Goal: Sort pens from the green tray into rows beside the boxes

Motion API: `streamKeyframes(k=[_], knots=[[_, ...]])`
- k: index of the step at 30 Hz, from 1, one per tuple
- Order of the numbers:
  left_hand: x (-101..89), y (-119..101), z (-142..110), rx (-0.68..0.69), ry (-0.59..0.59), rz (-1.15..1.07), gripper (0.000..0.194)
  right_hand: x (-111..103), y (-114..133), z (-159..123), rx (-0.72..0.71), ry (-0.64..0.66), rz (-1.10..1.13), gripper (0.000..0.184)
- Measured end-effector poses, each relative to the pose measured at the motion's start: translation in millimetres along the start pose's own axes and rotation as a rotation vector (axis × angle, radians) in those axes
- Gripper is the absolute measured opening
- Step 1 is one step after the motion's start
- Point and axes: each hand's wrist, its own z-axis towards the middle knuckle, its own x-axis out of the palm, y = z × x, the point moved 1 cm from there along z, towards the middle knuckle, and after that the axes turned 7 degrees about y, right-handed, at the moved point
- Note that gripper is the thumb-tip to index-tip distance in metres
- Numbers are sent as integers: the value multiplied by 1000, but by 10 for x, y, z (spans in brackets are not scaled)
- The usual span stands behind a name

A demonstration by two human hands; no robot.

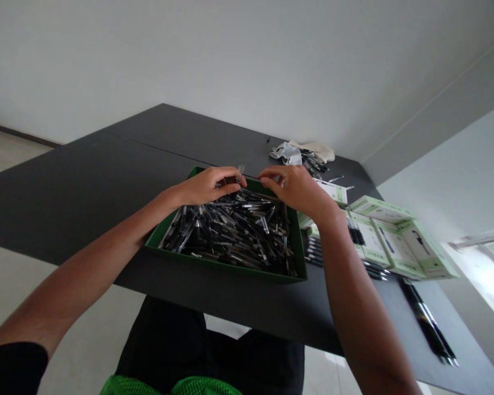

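A green box [230, 267] on the dark table is full of loose black and clear pen parts [234, 233]. Over its far left edge, my left hand [208, 186] is closed, pinching a small dark piece with a clear end [241, 169] that looks like a pen cap. My right hand [290, 184] hovers at the far right corner of the box, thumb and fingertips pressed together. Whatever its fingertips hold, if anything, is too small and blurred to make out. A small gap separates the two hands.
Light green and white pen cartons [395, 241] stand right of my right forearm. Black pens [315, 252] lie beside the box. More pens [428, 323] lie bundled at the near right. White cloth gloves [288, 153] and further pens [313, 163] are at the back, near the wall.
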Motion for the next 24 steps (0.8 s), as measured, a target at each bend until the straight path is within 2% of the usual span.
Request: streamKeyframes(k=[5, 8, 12, 15, 19, 21, 24], knots=[[-12, -20, 3, -7, -49, 26, 45, 134, -242, 7, 128, 351, -11, 20], [-17, -9, 1, -24, -63, 21, 42, 262, -211, 26, 172, 441, -61, 18], [-19, -5, 5, -19, -77, 12, 40, 419, -142, 15, 229, 490, -121, 13], [-16, -19, 11, -18, -66, 17, 41, 452, -133, 4, 229, 488, -115, 13], [-9, -19, 7, -51, -63, -17, 41, 336, -114, 24, 146, 448, -88, 16], [-6, 1, 0, -75, -60, -18, 38, 236, -72, 41, 60, 363, -65, 17], [5, 40, -4, -106, -35, -43, 31, 97, 32, 52, -58, 147, -5, 20]])
